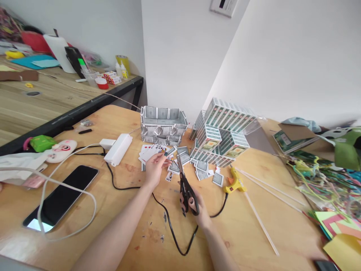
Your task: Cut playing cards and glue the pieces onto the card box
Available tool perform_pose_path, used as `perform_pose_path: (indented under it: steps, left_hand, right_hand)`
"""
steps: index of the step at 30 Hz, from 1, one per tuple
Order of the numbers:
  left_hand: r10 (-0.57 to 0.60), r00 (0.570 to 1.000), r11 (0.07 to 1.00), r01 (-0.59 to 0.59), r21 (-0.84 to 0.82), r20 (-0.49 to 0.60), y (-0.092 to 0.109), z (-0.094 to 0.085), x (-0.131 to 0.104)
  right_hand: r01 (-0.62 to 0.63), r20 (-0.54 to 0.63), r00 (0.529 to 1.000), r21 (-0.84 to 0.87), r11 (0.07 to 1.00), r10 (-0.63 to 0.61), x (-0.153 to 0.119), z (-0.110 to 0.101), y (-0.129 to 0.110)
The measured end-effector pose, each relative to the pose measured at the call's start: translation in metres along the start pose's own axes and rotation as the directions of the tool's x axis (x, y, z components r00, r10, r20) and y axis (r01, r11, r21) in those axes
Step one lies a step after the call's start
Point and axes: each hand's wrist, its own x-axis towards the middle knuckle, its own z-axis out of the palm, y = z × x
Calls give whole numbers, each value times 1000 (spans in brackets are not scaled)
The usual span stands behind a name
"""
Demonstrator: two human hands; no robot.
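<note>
My right hand (197,207) is closed through the handles of black scissors (184,186), whose blades point away from me over the scattered cards. To their left, my left hand (155,167) pinches a playing card (170,151), its edge near the blade tips. Whether the blades touch that card I cannot tell. Face-up playing cards (150,152) lie just beyond my left hand. Grey-backed cards (201,169) are spread to the right of the scissors. Behind them stands a box-like structure made of playing cards (163,126).
Stacked boxed card decks (222,131) rise at the back right. A yellow glue gun (235,182) lies right of my hands, its black cord (169,222) looping before me. A phone (62,197), a white power adapter (120,149) and cables are left; coloured paper (338,226) is right.
</note>
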Motion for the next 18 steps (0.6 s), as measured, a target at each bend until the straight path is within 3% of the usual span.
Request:
perform_pose_path:
  steps: [7, 13, 18]
  left_hand:
    - [78, 996, 989, -83, 122, 44, -4, 0, 1]
    - [18, 1000, 988, -21, 154, 20, -9, -3, 2]
    - [10, 994, 989, -27, 147, 113, -9, -3, 0]
  right_hand:
    - [-14, 4, 1000, -32, 999, 14, 0, 3, -5]
    - [-20, 11, 1000, -21, 1000, 20, -1, 5, -7]
    - [-33, -12, 999, -29, 999, 32, 0, 5, -9]
